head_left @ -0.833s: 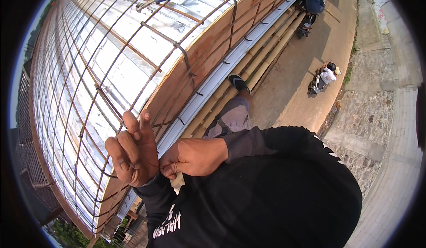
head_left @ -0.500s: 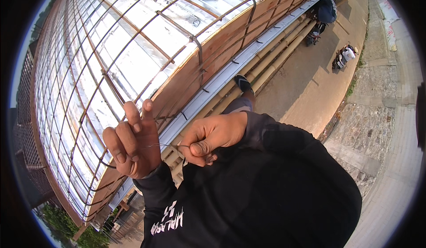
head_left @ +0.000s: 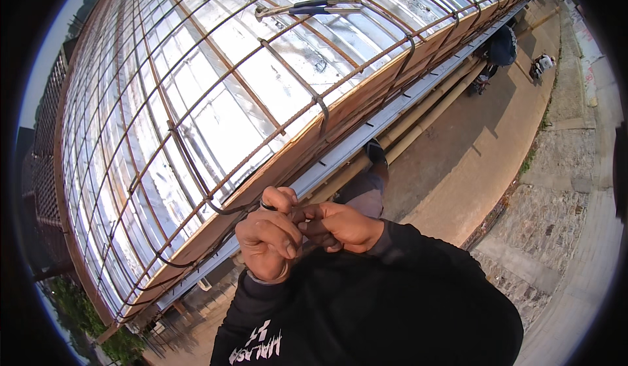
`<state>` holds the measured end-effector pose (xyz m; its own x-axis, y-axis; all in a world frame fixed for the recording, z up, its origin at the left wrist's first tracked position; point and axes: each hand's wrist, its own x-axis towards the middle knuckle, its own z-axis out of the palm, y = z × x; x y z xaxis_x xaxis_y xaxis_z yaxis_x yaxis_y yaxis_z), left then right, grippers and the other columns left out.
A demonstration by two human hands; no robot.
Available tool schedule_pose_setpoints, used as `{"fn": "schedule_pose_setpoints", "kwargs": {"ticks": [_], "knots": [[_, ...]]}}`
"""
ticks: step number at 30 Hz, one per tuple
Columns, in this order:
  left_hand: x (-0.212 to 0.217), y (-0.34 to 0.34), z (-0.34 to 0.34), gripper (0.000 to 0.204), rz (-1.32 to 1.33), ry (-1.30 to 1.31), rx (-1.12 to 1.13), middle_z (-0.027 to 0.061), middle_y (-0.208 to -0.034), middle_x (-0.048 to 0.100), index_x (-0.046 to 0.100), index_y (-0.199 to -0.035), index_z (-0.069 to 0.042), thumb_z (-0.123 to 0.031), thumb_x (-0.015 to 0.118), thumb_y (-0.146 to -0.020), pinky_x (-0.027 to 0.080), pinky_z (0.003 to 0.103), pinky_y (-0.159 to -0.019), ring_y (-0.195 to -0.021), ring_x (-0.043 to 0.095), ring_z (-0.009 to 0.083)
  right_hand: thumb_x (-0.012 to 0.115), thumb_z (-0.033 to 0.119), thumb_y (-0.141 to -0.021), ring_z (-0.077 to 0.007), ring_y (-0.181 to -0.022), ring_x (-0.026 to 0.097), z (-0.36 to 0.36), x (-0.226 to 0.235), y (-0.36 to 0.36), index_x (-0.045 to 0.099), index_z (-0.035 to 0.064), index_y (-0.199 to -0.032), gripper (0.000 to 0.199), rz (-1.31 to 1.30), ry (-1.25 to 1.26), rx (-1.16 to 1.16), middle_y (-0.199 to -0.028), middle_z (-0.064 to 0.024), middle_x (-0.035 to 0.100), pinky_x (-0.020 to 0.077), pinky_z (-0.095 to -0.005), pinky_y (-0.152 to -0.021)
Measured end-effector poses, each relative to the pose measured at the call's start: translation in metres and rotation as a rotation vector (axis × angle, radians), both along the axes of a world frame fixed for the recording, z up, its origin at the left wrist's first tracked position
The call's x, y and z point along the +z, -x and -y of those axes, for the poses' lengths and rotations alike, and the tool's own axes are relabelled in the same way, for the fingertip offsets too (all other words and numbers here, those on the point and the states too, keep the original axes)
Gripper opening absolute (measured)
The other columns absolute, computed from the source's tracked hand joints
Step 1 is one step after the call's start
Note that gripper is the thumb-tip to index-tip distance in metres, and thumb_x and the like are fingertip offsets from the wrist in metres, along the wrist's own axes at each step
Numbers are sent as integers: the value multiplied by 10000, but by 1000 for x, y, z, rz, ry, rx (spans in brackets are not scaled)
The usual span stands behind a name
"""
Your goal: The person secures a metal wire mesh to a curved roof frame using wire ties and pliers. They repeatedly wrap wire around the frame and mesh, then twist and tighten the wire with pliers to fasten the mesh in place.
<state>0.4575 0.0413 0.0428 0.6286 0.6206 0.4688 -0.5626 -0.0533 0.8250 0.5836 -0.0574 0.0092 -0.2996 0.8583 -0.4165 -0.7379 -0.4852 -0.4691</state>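
My left hand (head_left: pixel 269 234) and my right hand (head_left: pixel 343 226) meet in front of my chest, fingertips touching. The left fingers are curled in, with a dark ring on one. The right thumb and forefinger are pinched against them. A thin wire was between the hands a moment ago; now the fingers mostly hide it. Just beyond the hands runs the wooden edge board (head_left: pixel 265 163) of a deck, with bent rebar ends hooked along it. A pair of end-cutting pincers (head_left: pixel 314 5) with dark handles lies on the rebar mesh (head_left: pixel 226 71), out of reach of both hands.
Shiny corrugated metal decking (head_left: pixel 261 78) lies under the mesh. Bamboo poles (head_left: pixel 418 114) run below the deck's edge, near my shoe (head_left: pixel 375 151). Far below are a paved road (head_left: pixel 451 163), a motorcycle rider (head_left: pixel 541 67) and a stone-faced slope (head_left: pixel 549 196).
My left hand has moved right and its raised fingers have curled in, meeting my right hand. The wire stretched between them has gone from sight. The view has shifted, and the rider is farther along.
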Motion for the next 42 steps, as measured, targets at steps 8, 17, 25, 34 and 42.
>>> {"fn": "schedule_pose_setpoints", "kwargs": {"ticks": [8,17,25,34,42], "knots": [[15,-6,1,216,-430,-87,233,84,-863,715,684,-1086,-21,-206,639,-983,473,346,-898,-933,629,172,657,79,-969,-86,-823,548,16,-34,-45,720,-13,-1097,170,699,-138,-639,-961,-26,607,467,-250,-739],[-7,-45,9,312,-706,-29,186,57,-969,681,625,-1219,8,-119,675,-939,481,273,-826,-883,603,107,732,-5,-851,-123,-800,620,-23,3,-123,726,-6,-926,76,1489,-424,-784,-867,-61,670,472,-263,-702],[-16,-46,-9,389,-767,-78,271,78,-1024,700,584,-1296,27,-199,640,-984,489,260,-820,-932,617,110,694,-38,-771,-283,-793,624,-44,-27,-132,695,2,-899,133,1870,-652,-714,-850,-115,646,494,-356,-705],[-34,-59,-18,320,-530,-22,450,116,-786,736,722,-1038,61,-237,609,-1010,515,271,-650,-715,661,121,727,-2,-813,-187,-706,605,-54,-19,-125,707,6,-924,113,1956,-689,-825,-845,-75,657,473,-297,-630],[-38,-65,-17,272,-477,-54,557,93,-698,711,746,-982,-9,-253,626,-987,505,306,-575,-582,650,176,807,136,-842,-83,-675,510,-51,-28,-108,727,-7,-905,175,1676,-369,-892,-783,-8,632,405,-244,-586]]}}
